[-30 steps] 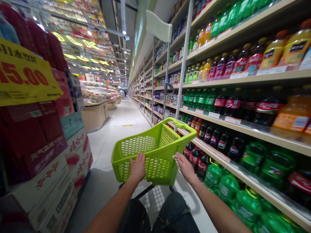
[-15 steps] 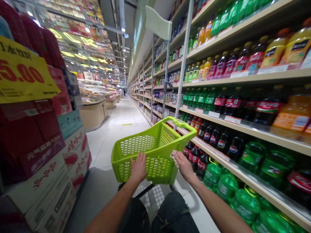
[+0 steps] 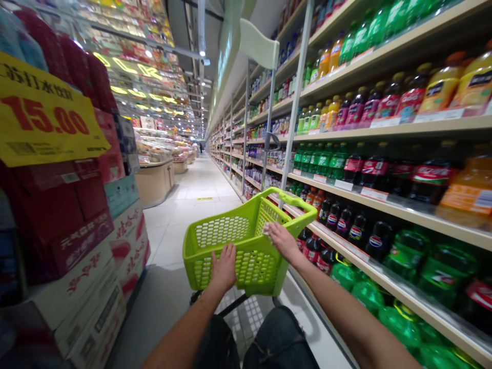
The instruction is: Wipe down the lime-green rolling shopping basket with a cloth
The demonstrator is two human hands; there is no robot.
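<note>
A lime-green shopping cart [image 3: 253, 277] with a honeycomb-patterned plastic basket stands in front of my knees, its handle end to the right. My left hand [image 3: 224, 266] rests against the near side of the basket, fingers stretched up to the rim and the thumb apart. A crumpled whitish cloth [image 3: 266, 228] is bunched in the closed fingers of my right hand [image 3: 282, 241]. That hand is at the near upper edge of the cart, toward the handle; whether the cloth touches the plastic is hard to tell.
Shelves [image 3: 384, 197] of drink bottles run along the right, close to the cart. Stacked drink cartons [image 3: 88, 287] with a yellow price sign [image 3: 49, 115] stand close on the left. A tiled aisle [image 3: 196, 205] stretches ahead past display counters [image 3: 154, 179].
My right hand, with the cloth, has moved up and slightly left along the cart's side to near its upper edge. My left hand stays against the basket. The view has shifted slightly left.
</note>
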